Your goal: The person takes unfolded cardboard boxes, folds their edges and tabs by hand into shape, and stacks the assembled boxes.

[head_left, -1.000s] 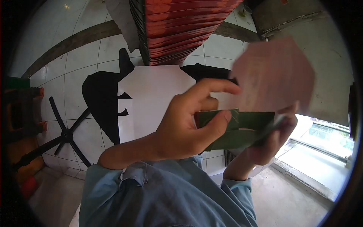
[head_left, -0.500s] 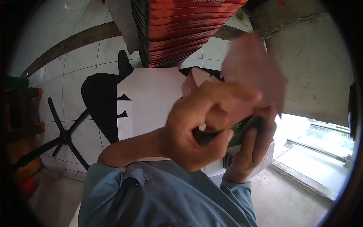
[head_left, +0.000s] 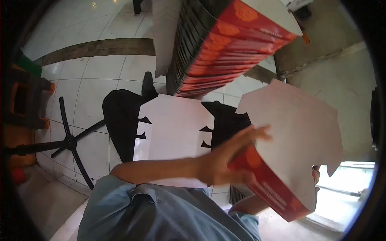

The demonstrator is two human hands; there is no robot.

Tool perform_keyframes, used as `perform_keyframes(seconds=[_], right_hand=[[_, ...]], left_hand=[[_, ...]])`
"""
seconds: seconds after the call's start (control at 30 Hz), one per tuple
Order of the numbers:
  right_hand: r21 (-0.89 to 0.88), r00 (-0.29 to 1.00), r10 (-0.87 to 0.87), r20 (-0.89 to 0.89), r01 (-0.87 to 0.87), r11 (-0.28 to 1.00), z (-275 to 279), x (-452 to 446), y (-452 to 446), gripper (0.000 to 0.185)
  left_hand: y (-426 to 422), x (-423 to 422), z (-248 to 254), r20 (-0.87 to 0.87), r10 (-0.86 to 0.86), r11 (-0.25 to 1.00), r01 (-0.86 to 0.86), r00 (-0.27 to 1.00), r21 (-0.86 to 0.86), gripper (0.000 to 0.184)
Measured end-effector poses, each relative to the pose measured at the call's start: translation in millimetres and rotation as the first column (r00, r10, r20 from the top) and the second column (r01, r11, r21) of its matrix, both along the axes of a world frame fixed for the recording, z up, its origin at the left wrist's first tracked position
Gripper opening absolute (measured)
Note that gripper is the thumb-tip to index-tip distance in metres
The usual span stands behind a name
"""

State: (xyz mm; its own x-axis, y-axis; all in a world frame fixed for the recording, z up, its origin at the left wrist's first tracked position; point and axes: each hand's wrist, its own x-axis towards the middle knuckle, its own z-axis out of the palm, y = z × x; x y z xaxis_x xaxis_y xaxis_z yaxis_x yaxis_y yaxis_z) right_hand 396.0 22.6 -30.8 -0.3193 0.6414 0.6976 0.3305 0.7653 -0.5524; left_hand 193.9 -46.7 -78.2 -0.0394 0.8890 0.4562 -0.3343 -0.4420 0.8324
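A partly folded paper food box is held out at the right, its plain inside facing me and one red printed wall raised along the near side. My right hand grips it from behind; only some fingertips show past the far right edge. At the left end of the red wall is my left hand, slightly blurred, thumb and fingers spread apart around that corner. Whether it presses on the card is unclear. A flat white box blank with notched sides lies in front of my body, over something black.
A tall stack of red and black printed boxes rises ahead. A black star-shaped stand base is on the tiled floor at left, near dark stools with orange feet. A bright opening lies at lower right.
The box has turned so its open inside faces me, with a red wall now upright. My left hand has opened from a curled pinch. The view has shifted left.
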Motion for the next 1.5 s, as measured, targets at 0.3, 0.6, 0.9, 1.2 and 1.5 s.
perform_keyframes(seconds=[0.3,0.6,0.9,1.2,1.5], right_hand=[[0.125,0.997,0.081,-0.009,-0.079,0.989,30,-4,27,0.032],[0.342,0.995,0.090,-0.031,-0.074,0.937,81,-21,78,0.026],[0.130,0.928,0.372,0.008,-0.370,0.920,114,-142,140,0.016],[0.543,0.894,0.204,0.400,-0.410,0.733,114,-174,170,0.038],[0.647,0.940,0.212,0.267,-0.337,0.684,125,-246,67,0.027]], left_hand=[[31,-11,98,-0.021,0.719,0.477,-0.471,0.695,0.742,0.064],[28,-102,159,0.016,0.890,0.239,-0.497,0.456,0.834,0.077],[42,-194,105,-0.486,0.874,0.420,-0.467,-0.025,0.778,0.080],[45,-205,101,-0.378,0.916,0.292,-0.429,-0.130,0.855,0.072],[52,-210,114,-0.401,0.916,0.368,-0.367,-0.014,0.854,0.053]])
